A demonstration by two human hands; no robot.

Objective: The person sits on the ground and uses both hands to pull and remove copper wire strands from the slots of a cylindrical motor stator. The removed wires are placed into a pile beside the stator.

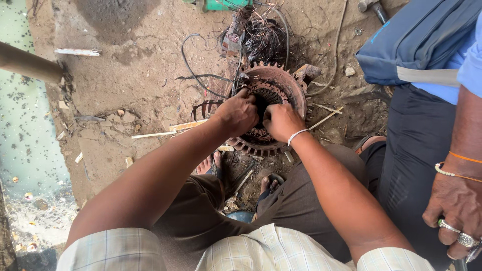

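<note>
On the dirt ground near its far edge lies a round finned motor stator (296, 88), opening upward so the windings can be reached. Both hands work inside the bore: left hand (237, 113) and right hand (281, 122) are curled tight on the copper coils (265, 91). Pulled wire (263, 37) lies tangled beyond. A bystander's ringed hand (454, 206) hangs at right.

Left hand (238, 113) and right hand (281, 122), both curled, reach into the bore of a rusty finned motor stator (296, 93) lying on the dirt floor (140, 75). Tangled wire bundle (263, 37) just beyond it. Wooden sticks (160, 133) scattered near. Another person's ringed hand (459, 206) at right edge.
</note>
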